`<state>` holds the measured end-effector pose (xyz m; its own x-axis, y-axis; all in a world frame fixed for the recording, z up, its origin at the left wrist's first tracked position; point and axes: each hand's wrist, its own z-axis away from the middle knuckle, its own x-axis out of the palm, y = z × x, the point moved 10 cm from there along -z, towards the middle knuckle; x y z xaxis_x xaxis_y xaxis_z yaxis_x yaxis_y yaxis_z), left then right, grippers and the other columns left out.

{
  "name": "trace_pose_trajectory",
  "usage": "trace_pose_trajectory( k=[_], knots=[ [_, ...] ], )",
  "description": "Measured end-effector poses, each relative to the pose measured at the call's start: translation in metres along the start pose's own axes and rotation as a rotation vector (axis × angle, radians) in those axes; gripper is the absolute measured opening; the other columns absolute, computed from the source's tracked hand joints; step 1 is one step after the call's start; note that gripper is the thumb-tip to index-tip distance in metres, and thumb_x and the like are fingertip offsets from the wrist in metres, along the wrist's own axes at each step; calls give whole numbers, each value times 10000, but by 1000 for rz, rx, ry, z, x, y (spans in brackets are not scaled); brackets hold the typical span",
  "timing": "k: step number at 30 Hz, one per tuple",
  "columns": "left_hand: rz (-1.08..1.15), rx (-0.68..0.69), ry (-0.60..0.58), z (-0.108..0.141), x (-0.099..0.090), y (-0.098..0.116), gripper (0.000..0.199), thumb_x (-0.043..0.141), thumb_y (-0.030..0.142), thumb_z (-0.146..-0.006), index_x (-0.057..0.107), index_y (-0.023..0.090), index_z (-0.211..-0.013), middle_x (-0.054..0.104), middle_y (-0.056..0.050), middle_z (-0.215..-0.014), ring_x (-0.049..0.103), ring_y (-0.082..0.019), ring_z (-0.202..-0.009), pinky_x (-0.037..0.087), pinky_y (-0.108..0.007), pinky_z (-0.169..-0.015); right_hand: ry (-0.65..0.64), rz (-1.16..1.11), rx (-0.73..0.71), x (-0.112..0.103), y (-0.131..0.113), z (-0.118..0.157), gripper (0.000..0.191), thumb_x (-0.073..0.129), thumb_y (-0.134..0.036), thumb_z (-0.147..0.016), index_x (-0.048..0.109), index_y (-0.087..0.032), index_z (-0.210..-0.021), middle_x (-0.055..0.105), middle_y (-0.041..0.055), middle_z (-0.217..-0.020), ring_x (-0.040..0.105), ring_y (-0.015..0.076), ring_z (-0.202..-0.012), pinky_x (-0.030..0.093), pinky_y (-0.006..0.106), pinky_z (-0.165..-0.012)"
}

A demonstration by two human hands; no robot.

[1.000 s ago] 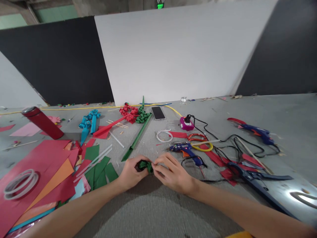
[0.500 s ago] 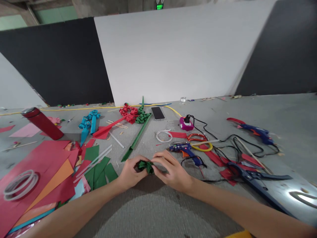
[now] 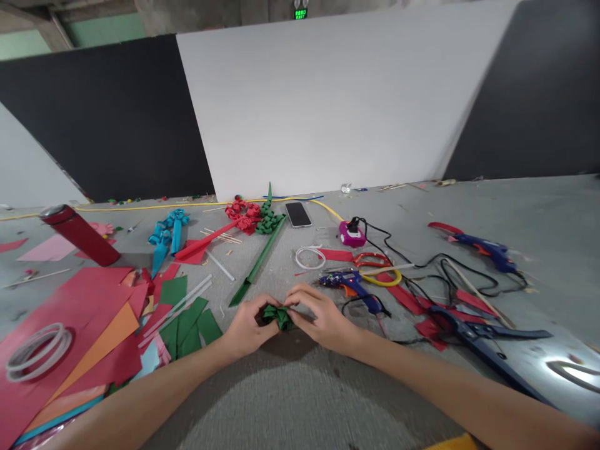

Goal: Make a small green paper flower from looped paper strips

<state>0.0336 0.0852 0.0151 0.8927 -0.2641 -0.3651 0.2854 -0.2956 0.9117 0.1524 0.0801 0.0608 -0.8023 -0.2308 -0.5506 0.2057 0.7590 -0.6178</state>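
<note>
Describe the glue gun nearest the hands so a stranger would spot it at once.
From the white wall panel, come down to the magenta power adapter. Between it and the right hand lies a blue glue gun with an orange trigger. Unlike the other glue gun, far to the right, it lies close to that hand.

Panels: white, black | surface: grey | sign: green, lit

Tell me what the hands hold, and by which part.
A green paper piece: left hand on its left side, right hand at its right edge.
</note>
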Motion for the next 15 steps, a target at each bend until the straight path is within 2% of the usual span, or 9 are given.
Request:
trace_pose_trajectory(
  k=[7,15],
  knots=[
    [15,-3,9,-1,-1,1,88,639,201,-804,616,139,-862,589,1,-732,515,-111,-669,389,-207,-612,-11,-114,66,1,15,-2,86,572,-247,-965,621,-190,-921,629,59,-931,611,172,-872,499,297,-798],
    [-21,42,1,0,0,6,80,638,206,-809,619,140,-849,602,-5,-747,518,-119,-687,386,-219,-639,33,-122,35,-3,12,-2,57,609,-215,-932,618,-192,-881,629,53,-889,614,169,-834,490,299,-765]
  ],
)
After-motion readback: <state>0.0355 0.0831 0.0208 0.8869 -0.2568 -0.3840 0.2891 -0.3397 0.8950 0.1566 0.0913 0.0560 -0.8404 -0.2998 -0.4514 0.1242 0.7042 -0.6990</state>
